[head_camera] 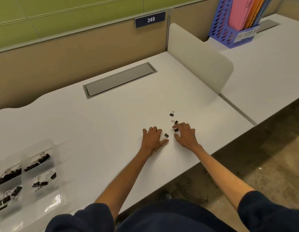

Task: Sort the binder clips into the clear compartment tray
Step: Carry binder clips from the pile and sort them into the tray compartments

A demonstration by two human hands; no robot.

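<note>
While both hands rest spread on the white desk [103, 124], four small black binder clips lie loose around the fingers, none of them gripped.

The right hand [184, 135] is open, thumb and fingers apart, its fingertips over one clip [176, 130] and just short of another [175, 122]; a third clip [172, 113] lies beyond, toward the white divider panel [200, 64]. The left hand [153, 139] lies flat with fingers spread, a fourth clip [165, 136] in the gap above its thumb, between the two hands. All this sits near the desk's front edge, toward the right. At the front left corner stands the clear compartment tray [28, 173], its sections already holding black clips. A grey cable hatch [119, 80] lies toward the back edge.
</note>
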